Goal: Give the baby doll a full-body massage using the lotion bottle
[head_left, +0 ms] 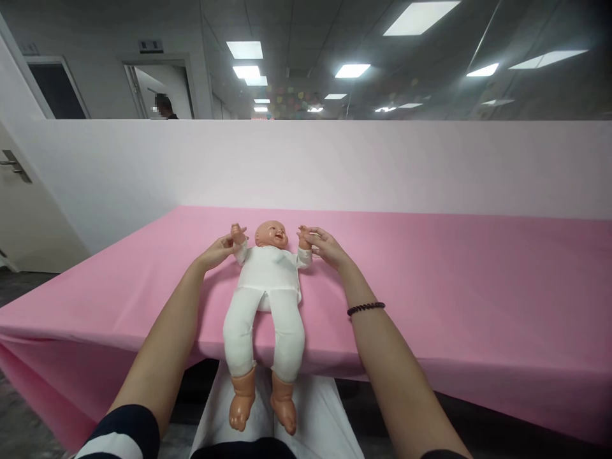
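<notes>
A baby doll (268, 271) with a white cloth body lies on its back on the pink-covered table (430, 287). Its head is at the far end, and its bare plastic feet hang over the near edge above my lap. Both of the doll's arms are raised beside its head. My left hand (220, 250) has its fingers closed round the doll's hand on the left. On the other side, my right hand (327, 247) grips the doll's other hand between thumb and fingers. A dark beaded bracelet (366, 309) is on my right wrist.
Behind the table stands a low white partition (335, 166) with glass above it. A door with a metal handle (16, 166) is at the left. Beyond the partition, a person (165, 107) shows near a doorway. The table's near edge runs just above my lap.
</notes>
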Tool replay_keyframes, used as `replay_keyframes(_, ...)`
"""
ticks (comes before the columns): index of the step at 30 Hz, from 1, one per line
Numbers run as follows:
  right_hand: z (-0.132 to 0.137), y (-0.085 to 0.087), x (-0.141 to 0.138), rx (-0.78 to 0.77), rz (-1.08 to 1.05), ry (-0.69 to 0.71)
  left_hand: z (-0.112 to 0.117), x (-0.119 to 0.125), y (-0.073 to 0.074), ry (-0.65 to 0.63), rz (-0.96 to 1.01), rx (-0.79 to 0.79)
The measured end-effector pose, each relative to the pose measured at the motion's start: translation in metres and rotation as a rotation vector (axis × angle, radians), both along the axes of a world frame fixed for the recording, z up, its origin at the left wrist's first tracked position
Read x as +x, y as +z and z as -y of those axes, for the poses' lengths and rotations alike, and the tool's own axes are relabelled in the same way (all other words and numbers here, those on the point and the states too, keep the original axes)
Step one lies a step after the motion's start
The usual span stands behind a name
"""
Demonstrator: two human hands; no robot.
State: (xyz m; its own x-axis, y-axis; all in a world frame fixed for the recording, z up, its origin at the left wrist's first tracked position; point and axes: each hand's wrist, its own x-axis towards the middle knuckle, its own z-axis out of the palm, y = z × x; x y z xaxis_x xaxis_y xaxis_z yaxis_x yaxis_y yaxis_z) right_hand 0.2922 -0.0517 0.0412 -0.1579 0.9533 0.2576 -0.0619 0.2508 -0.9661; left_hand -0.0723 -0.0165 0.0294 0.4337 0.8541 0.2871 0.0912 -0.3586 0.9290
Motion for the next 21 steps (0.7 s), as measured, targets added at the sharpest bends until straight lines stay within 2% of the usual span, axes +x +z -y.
replay_keyframes(2, -0.011, -0.010, -0.010, -0.014, 0.008, -0.164, -0.006, 0.012, -0.007, 0.088, 0.072, 0.025)
replay_keyframes(4, -0.022, -0.020, -0.017, 0.038, 0.066, -0.305, -0.013, 0.023, -0.016, 0.239, 0.089, 0.061)
replay_keyframes(6, -0.030, -0.029, -0.022, 0.106, 0.137, -0.402, -0.018, 0.031, -0.026, 0.399, 0.041, 0.094)
replay_keyframes(8, -0.035, -0.037, -0.025, 0.140, 0.188, -0.458, -0.022, 0.036, -0.034, 0.499, -0.037, 0.116)
replay_keyframes(13, -0.037, -0.050, -0.028, 0.136, 0.320, -0.497, -0.029, 0.042, -0.046, 0.580, -0.159, 0.133)
replay_keyframes(21, -0.041, -0.059, -0.029, 0.034, 0.445, -0.444, -0.032, 0.047, -0.046, 0.611, -0.260, 0.049)
